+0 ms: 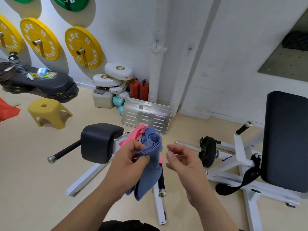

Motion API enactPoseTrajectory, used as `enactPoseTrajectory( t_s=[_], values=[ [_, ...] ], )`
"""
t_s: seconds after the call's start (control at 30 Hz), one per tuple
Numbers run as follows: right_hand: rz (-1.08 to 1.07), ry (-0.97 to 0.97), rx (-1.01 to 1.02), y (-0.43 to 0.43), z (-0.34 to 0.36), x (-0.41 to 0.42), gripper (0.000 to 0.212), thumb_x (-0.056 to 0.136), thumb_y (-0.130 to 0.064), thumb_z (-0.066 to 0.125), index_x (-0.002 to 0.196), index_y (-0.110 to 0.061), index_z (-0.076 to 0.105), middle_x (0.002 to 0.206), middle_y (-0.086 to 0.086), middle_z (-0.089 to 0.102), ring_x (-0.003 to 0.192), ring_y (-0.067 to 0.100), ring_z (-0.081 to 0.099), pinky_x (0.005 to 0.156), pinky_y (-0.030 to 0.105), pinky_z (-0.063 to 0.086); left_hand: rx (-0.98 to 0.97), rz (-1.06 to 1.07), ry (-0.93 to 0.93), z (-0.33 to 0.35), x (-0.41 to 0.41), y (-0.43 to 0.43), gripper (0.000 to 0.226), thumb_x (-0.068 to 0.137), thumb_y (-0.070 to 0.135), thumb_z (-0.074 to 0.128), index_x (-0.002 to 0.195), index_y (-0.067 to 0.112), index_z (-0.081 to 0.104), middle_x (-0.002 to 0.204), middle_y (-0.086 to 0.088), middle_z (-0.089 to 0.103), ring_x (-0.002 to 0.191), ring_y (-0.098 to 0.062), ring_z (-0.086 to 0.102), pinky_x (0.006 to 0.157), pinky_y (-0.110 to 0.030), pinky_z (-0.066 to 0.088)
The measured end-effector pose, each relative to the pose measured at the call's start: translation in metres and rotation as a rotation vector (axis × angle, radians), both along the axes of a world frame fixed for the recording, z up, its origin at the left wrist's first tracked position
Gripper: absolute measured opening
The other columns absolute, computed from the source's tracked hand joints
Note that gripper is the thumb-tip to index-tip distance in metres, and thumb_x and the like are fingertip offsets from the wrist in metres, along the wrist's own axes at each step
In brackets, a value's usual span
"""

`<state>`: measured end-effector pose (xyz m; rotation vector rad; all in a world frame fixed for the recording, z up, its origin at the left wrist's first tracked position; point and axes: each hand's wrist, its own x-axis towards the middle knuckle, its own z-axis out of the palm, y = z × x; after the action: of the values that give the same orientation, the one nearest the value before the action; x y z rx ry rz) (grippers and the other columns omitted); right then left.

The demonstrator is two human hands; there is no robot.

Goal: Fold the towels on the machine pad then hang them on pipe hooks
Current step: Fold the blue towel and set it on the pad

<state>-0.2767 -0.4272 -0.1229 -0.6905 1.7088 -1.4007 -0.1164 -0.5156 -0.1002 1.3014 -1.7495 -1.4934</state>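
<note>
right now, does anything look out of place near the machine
Yes: a slotted silver metal plate stands propped loose on the floor by the wall, and a pink towel sits crumpled, unfolded, behind the bunched blue towel.

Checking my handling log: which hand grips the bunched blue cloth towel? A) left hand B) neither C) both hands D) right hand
A: the left hand pinches the bunched blue cloth towel; the right hand hangs beside it with loose fingers, holding nothing.
</note>
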Motion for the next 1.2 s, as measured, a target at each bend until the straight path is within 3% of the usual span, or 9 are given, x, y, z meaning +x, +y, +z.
enactPoseTrajectory(
  t_s=[0.13,0.23,0.37,0.57,0.63,0.7,0.87,0.97,1.2],
  values=[
    [0.128,-0.046,0.052,0.005,-0.006,-0.02,0.058,0.088,-0.018,0.08,0.139,-0.035,0.058,0.134,-0.015,0.065,0.127,0.002,0.059,0.088,0.022,0.053,0.024,-0.225,0.096,0.019,0.016,-0.013,0.017,0.097,0.01,0.063,0.087,0.024,0.064,0.085,0.0,0.068,0.081,-0.01,0.064,0.074,-0.029,0.054],
    [0.246,-0.12,-0.04,0.009,-0.007,-0.032,0.048,0.086,-0.012,0.078,0.131,-0.025,0.067,0.131,-0.004,0.072,0.128,0.013,0.062,0.097,0.031,0.053,0.023,-0.272,0.196,0.034,0.024,-0.019,0.009,0.095,0.013,0.065,0.091,0.02,0.064,0.087,-0.009,0.067,0.079,-0.012,0.065,0.071,-0.024,0.056],
    [0.189,-0.116,-0.128,0.01,0.002,-0.031,0.035,0.082,-0.019,0.075,0.116,-0.011,0.075,0.116,0.009,0.077,0.112,0.02,0.07,0.092,0.032,0.056,-0.097,-0.126,0.04,0.031,0.026,-0.027,0.011,0.099,0.015,0.064,0.095,0.025,0.062,0.074,0.012,0.068,0.07,0.002,0.062,0.065,-0.019,0.049],
    [0.06,0.018,-0.143,-0.001,0.027,-0.017,0.012,0.097,-0.035,0.064,0.098,-0.03,0.075,0.098,0.004,0.077,0.088,0.013,0.068,0.081,0.036,0.055,-0.113,-0.083,0.078,0.025,0.031,-0.034,0.014,0.102,0.022,0.059,0.112,0.032,0.059,0.085,0.018,0.074,0.075,0.003,0.069,0.059,-0.017,0.055],
    [0.066,0.081,-0.09,-0.008,0.029,-0.013,0.014,0.1,-0.042,0.06,0.098,-0.034,0.072,0.096,0.003,0.077,0.09,0.022,0.071,0.084,0.046,0.057,-0.108,-0.111,0.016,0.02,0.033,-0.037,0.021,0.103,0.027,0.058,0.12,0.04,0.06,0.1,0.023,0.075,0.096,0.0,0.072,0.073,-0.022,0.061],
    [0.052,0.096,-0.058,-0.013,0.027,-0.012,0.017,0.1,-0.045,0.06,0.099,-0.033,0.071,0.094,0.001,0.078,0.094,0.027,0.073,0.085,0.049,0.059,-0.138,-0.134,-0.038,0.017,0.036,-0.039,0.02,0.104,0.028,0.056,0.118,0.04,0.064,0.101,0.025,0.075,0.101,0.001,0.071,0.079,-0.025,0.06],
    [0.061,-0.038,-0.048,-0.021,0.018,-0.009,0.016,0.1,-0.035,0.063,0.106,-0.022,0.071,0.098,-0.002,0.08,0.089,0.012,0.075,0.068,0.025,0.057,-0.176,-0.073,-0.11,0.008,0.044,-0.045,0.019,0.104,0.03,0.055,0.115,0.038,0.069,0.097,0.023,0.076,0.098,-0.004,0.072,0.084,-0.029,0.061],
    [0.122,-0.087,-0.025,-0.031,0.012,-0.003,0.014,0.102,-0.031,0.062,0.108,-0.02,0.069,0.097,0.002,0.081,0.084,0.012,0.073,0.067,0.03,0.056,-0.154,-0.028,-0.141,0.004,0.049,-0.056,0.022,0.104,0.032,0.054,0.12,0.037,0.068,0.104,0.02,0.076,0.103,-0.008,0.071,0.088,-0.029,0.06],
    [0.265,-0.115,-0.015,-0.093,-0.006,0.015,0.01,0.102,-0.024,0.061,0.1,-0.025,0.071,0.107,0.006,0.077,0.094,0.018,0.068,0.082,0.044,0.056,-0.114,0.023,-0.129,0.001,0.084,-0.101,0.019,0.105,0.032,0.053,0.114,0.04,0.068,0.101,0.025,0.075,0.099,0.003,0.07,0.073,-0.013,0.053]
  ],
)
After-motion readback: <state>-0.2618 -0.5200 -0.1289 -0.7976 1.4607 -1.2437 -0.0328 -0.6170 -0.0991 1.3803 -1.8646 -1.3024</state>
